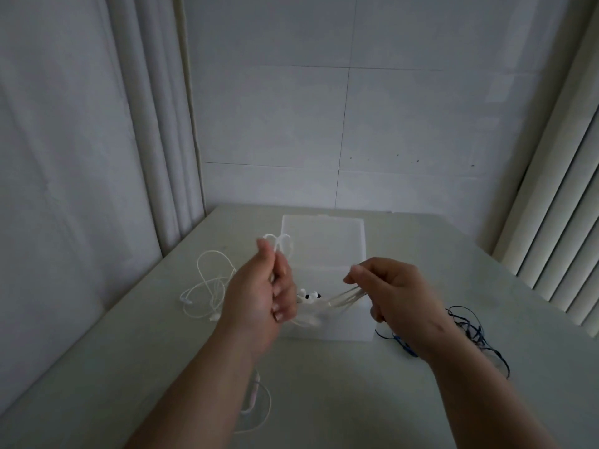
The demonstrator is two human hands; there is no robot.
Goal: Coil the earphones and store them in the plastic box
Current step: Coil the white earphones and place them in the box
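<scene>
Left hand (pixel 259 286) and right hand (pixel 395 293) grip white earphones (pixel 343 296) above the box (pixel 324 234).

Left fingers curl round a bunch of thin, round cord, with two small loops poking up past the thumb. Right fingers pinch several strands, which stretch roughly left to right between the hands and rise slightly toward the right one. White buds with dark tips hang between the hands, over the box. It is frosted plastic and rectangular, and its contents cannot be made out. On the smooth pale table (pixel 356 384) lie tangled sets: white cord (pixel 207 280) at left, pink cord (pixel 254 395) under the left forearm, and blue cord (pixel 476 332) at right.
</scene>
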